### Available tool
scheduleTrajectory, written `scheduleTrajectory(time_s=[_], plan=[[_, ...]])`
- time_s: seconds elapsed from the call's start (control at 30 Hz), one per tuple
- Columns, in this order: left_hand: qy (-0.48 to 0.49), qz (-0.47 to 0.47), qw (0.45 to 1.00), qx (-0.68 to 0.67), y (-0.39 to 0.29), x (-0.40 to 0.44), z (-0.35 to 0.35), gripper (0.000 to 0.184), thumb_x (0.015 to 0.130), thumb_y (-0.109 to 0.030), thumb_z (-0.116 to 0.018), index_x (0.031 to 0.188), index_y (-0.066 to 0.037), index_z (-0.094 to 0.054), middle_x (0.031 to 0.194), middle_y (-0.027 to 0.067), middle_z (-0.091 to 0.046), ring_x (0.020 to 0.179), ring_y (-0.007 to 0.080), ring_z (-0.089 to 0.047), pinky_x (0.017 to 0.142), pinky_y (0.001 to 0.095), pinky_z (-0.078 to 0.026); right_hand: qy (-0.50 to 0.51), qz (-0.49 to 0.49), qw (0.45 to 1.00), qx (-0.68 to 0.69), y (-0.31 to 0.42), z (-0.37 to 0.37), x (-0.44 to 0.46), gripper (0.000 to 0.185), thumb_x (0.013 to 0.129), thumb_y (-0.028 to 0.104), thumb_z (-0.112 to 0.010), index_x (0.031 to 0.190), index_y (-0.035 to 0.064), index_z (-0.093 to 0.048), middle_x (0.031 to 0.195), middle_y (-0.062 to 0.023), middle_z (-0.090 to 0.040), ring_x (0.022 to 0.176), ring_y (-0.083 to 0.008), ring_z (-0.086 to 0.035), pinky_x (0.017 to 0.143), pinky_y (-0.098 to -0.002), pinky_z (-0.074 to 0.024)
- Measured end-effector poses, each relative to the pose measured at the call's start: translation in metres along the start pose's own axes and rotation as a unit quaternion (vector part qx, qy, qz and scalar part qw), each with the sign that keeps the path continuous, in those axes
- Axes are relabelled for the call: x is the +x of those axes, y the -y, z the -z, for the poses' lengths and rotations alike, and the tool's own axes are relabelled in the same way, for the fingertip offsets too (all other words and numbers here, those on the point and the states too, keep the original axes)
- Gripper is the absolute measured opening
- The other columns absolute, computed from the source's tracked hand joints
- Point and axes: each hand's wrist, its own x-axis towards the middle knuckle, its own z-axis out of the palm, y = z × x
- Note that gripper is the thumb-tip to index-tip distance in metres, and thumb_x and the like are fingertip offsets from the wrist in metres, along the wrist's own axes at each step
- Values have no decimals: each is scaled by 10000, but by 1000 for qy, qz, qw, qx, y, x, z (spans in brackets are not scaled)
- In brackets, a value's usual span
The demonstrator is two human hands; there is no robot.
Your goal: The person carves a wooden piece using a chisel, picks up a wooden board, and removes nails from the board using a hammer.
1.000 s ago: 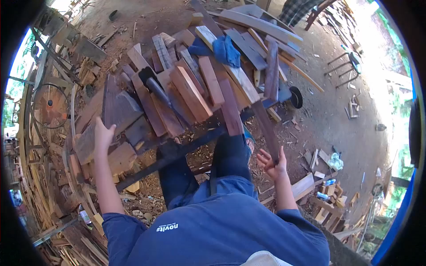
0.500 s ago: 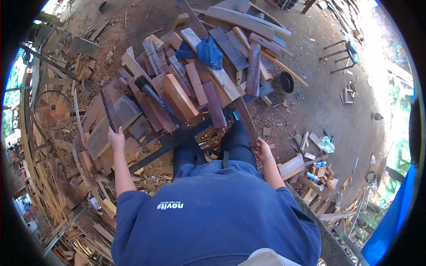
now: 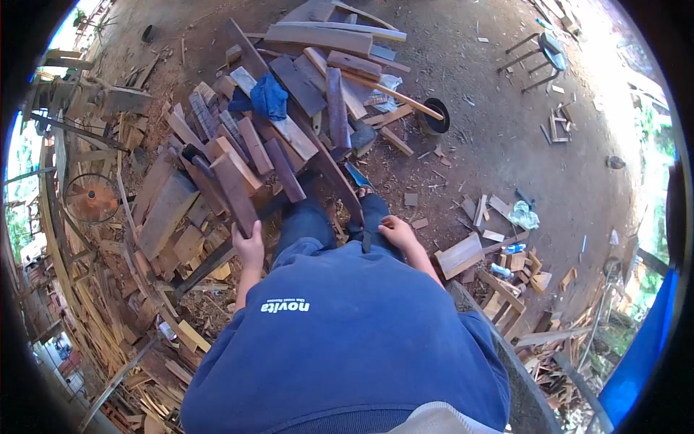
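Note:
My left hand (image 3: pixel 249 246) is closed on the lower end of a dark reddish wooden plank (image 3: pixel 235 194), which slants up over the wood pile. My right hand (image 3: pixel 396 233) is beside my right thigh, near the lower end of a long dark board (image 3: pixel 329 170); a small gap shows between them, and its fingers are bent, with nothing visible in them. A blue cloth (image 3: pixel 269 97) lies on a pale board in the pile. Short reddish blocks (image 3: pixel 254 145) lie between the cloth and the plank.
A black bucket (image 3: pixel 436 116) stands right of the pile. Farther right are a stool (image 3: pixel 551 54), a green plastic bag (image 3: pixel 523 215) and wood offcuts (image 3: pixel 460 257). A round fan (image 3: pixel 92 197) is at the left, above long scrap strips.
My left hand has lifted the dark plank and brought it right, over the pile. My right hand has come away from the long board's end. The view has shifted, moving the pile left.

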Motion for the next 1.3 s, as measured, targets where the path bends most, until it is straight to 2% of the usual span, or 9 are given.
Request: scheduleTrajectory(time_s=[0.3, 0.53, 0.6, 0.7, 0.77, 0.83, 0.97, 1.1, 1.3], plan=[[378, 70, 912, -143, -144, 1, -56, 466, 781, -192, -752, 1148, 29, -567, 973, 134, -649, 914, 214, -622, 828, 329, -477, 92, 19, 991, -97, 61, 29, 16, 441, 842, 343, -663, 1184, 70, -618, 1126, -190, -653, 1060, -321, -626, 922, -393, -478], [639, 50, 764, -71, -151, 26, -97, 592, 798, -276, -734, 1280, -1, -529, 1087, 169, -628, 1050, 249, -596, 911, 345, -444, -12, 65, 985, 159, 56, 54, 42, 284, 932, 158, -496, 1178, 87, -619, 1076, -77, -653, 945, -175, -602, 812, -327, -484], [672, 22, 737, -74, -179, 26, -115, 593, 798, -273, -733, 1285, -4, -527, 1085, 165, -627, 1040, 249, -597, 913, 342, -443, -9, 14, 949, 315, 82, 89, 9, 327, 944, 101, -435, 1232, 129, -587, 1135, -40, -629, 996, -172, -588, 824, -327, -473], [717, -64, 692, -51, -212, 12, -146, 572, 783, -219, -709, 1283, -11, -526, 1078, 173, -626, 1032, 276, -598, 920, 355, -445, -28, 16, 757, 653, 48, 134, -30, 398, 895, 71, -415, 1268, 105, -552, 1139, -106, -628, 1045, -234, -604, 894, -422, -485], [729, -183, 659, -21, -242, -11, -180, 547, 752, -117, -662, 1273, -16, -529, 1070, 196, -626, 1038, 330, -598, 931, 383, -450, -27, 36, 709, 704, 15, 170, -58, 392, 883, 96, -430, 1256, 89, -552, 1119, -115, -632, 1032, -237, -608, 900, -422, -488], [778, -152, 609, 17, -295, -40, -204, 472, 738, -52, -587, 1207, -4, -565, 1081, 205, -609, 1057, 336, -575, 936, 381, -436, -20, 58, 653, 755, -30, 207, -72, 390, 871, 120, -444, 1244, 72, -552, 1100, -124, -635, 1018, -240, -612, 906, -422, -491], [737, -154, 658, 19, -325, -109, -231, 415, 745, -33, -614, 1158, -2, -580, 1001, 210, -642, 983, 327, -625, 871, 377, -479, -10, 18, 728, 685, -130, 239, -109, 238, 879, 218, -492, 1045, 70, -579, 1024, -100, -640, 958, -233, -618, 873, -400, -494], [739, -87, 669, 1, -342, -147, -249, 280, 774, -38, -657, 1038, 19, -581, 928, 165, -661, 885, 215, -654, 811, 324, -501, -51, -38, 692, 719, -186, 248, -137, 238, 924, 318, -513, 1003, 100, -568, 1007, -102, -645, 955, -246, -614, 871, -410, -485], [590, -64, 791, -149, -384, -166, -292, 232, 766, 63, -706, 976, 5, -625, 952, 87, -685, 894, 135, -646, 799, 269, -513, -81, 5, 680, 729, -175, 289, -155, 247, 913, 327, -606, 1003, 97, -613, 1092, -121, -650, 1047, -254, -599, 945, -447, -456]])
